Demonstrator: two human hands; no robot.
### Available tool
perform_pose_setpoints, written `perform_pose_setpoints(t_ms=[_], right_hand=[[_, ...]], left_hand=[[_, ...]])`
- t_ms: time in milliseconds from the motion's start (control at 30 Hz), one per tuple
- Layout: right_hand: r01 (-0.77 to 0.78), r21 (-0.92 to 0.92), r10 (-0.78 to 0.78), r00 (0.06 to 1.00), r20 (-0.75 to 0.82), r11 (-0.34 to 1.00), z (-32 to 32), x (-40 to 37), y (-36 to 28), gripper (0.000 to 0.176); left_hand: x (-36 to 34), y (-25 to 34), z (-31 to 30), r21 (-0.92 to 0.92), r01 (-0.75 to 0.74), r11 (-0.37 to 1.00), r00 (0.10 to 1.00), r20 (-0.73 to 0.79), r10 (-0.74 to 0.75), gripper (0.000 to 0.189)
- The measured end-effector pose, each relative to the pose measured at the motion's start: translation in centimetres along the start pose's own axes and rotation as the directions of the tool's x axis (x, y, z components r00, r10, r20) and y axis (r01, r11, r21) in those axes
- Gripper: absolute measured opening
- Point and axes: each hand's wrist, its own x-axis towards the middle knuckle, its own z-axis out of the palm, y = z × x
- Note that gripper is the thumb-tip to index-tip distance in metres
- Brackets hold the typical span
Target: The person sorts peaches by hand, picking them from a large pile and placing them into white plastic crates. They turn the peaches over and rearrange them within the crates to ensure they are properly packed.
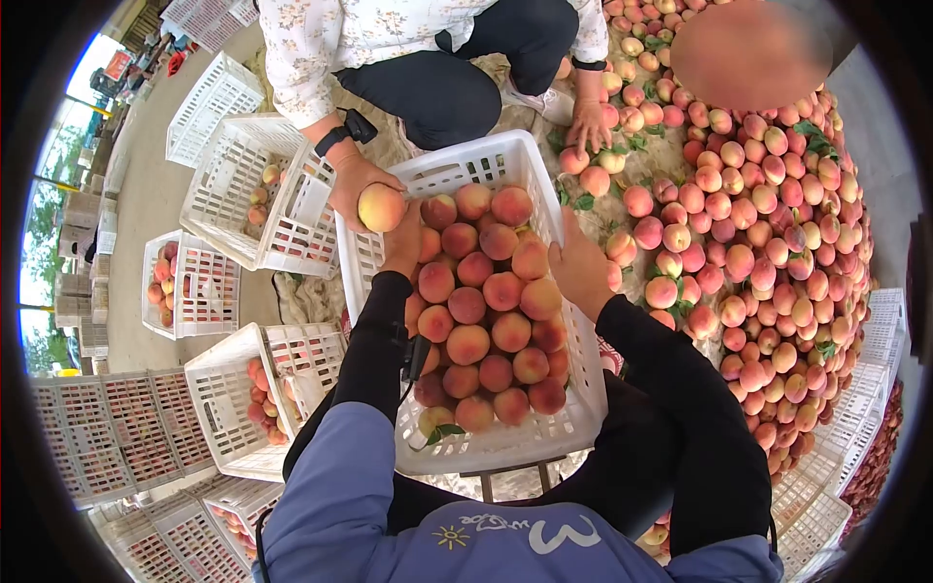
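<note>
A white plastic crate (505, 160) heaped with peaches stands in front of me. My left hand (402, 245) is at its left rim, fingers reaching up against a single peach (381, 207). A co-worker's hand (352, 177) with a black wrist band cups that peach from above. I cannot tell whether my fingers grip it. My right hand (579, 268) is closed over the crate's right rim. The co-worker's other hand (589, 124) rests on peaches in the pile at the back.
A large pile of peaches (758, 243) covers the ground to the right. Several white crates (243, 185), some part-filled, stand to the left, and stacked crates (117, 428) line the lower left. More crates (875, 389) edge the right side. The co-worker crouches behind the crate.
</note>
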Motion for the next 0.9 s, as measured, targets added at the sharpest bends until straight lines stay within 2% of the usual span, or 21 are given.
perform_pose_setpoints(t_ms=[67, 100, 167, 200, 267, 300, 367, 400, 433, 467, 600, 700, 733, 800, 833, 900], right_hand=[[-0.034, -0.007, 0.034, 0.999, 0.002, 0.999, -0.2, 0.0, -0.2, 0.060], [-0.022, -0.004, 0.022, 1.000, -0.004, 1.000, -0.4, -0.1, -0.4, 0.060], [-0.031, 0.003, 0.031, 1.000, 0.000, 1.000, -0.4, -0.4, -0.4, 0.060], [-0.017, -0.004, 0.017, 1.000, -0.010, 1.000, -0.3, -0.4, -0.3, 0.060], [-0.002, -0.019, 0.002, 1.000, -0.009, 1.000, -0.3, -0.1, -0.4, 0.060], [-0.025, -0.023, 0.025, 1.000, 0.011, 0.999, -0.4, -0.1, -0.5, 0.060], [-0.058, -0.035, 0.059, 0.998, 0.032, 0.998, -0.2, 0.1, -0.1, 0.059], [-0.008, -0.016, 0.008, 1.000, -0.003, 1.000, 0.3, 0.1, 0.4, 0.059], [0.040, 0.003, -0.040, 0.998, -0.038, 0.999, 0.6, 0.1, 0.9, 0.059], [0.025, -0.001, -0.025, 0.999, -0.030, 1.000, 0.6, 0.1, 1.0, 0.059], [-0.004, -0.051, 0.003, 1.000, -0.005, 0.999, 0.7, 0.1, 0.7, 0.061], [-0.064, -0.102, 0.066, 0.998, 0.015, 0.993, 0.3, 0.3, 0.1, 0.062], [-0.057, -0.109, 0.058, 0.998, 0.009, 0.992, 0.1, 0.2, 0.0, 0.062], [-0.037, -0.078, 0.038, 0.999, 0.003, 0.996, 0.3, 0.2, 0.3, 0.061], [-0.007, -0.052, 0.006, 1.000, -0.019, 0.999, 0.2, 0.2, 0.3, 0.059], [-0.001, -0.072, -0.001, 1.000, -0.023, 0.997, 0.1, 0.3, 0.7, 0.058]], left_hand=[[-1.1, 2.9, -2.7, -0.232, -0.051, 0.971, 0.998, -0.045, 0.042, 0.044], [-1.1, 4.1, -3.1, -0.233, -0.059, 0.971, 0.998, -0.040, 0.052, 0.044], [-1.9, 6.4, -3.3, -0.155, -0.255, 0.954, 0.944, -0.254, 0.211, 0.057], [-2.0, 7.8, -3.4, -0.160, -0.254, 0.954, 0.947, -0.241, 0.212, 0.057], [-1.4, 10.7, -3.5, -0.214, -0.387, 0.897, 0.912, -0.231, 0.338, 0.060], [-1.1, 11.8, -2.9, -0.223, -0.380, 0.898, 0.916, -0.226, 0.332, 0.060], [0.0, 13.5, -1.7, -0.409, -0.431, 0.804, 0.902, -0.166, 0.399, 0.062], [0.5, 14.0, -1.3, -0.420, -0.428, 0.800, 0.903, -0.160, 0.399, 0.062], [1.0, 14.5, -1.0, -0.333, -0.419, 0.845, 0.908, -0.158, 0.388, 0.062], [1.4, 14.9, -1.0, -0.243, -0.405, 0.882, 0.913, -0.154, 0.377, 0.061], [1.7, 15.0, -1.3, -0.230, -0.393, 0.891, 0.920, -0.094, 0.381, 0.061], [2.1, 15.1, -0.8, -0.157, -0.442, 0.883, 0.894, -0.156, 0.420, 0.060], [2.0, 15.0, -0.9, -0.157, -0.442, 0.883, 0.893, -0.167, 0.417, 0.060], [1.9, 15.1, -1.2, -0.279, -0.416, 0.866, 0.909, -0.134, 0.394, 0.060], [1.6, 15.7, -1.1, -0.279, -0.422, 0.862, 0.906, -0.146, 0.396, 0.060], [-0.7, 16.4, -0.2, -0.248, -0.369, 0.896, 0.893, -0.363, 0.267, 0.060]])
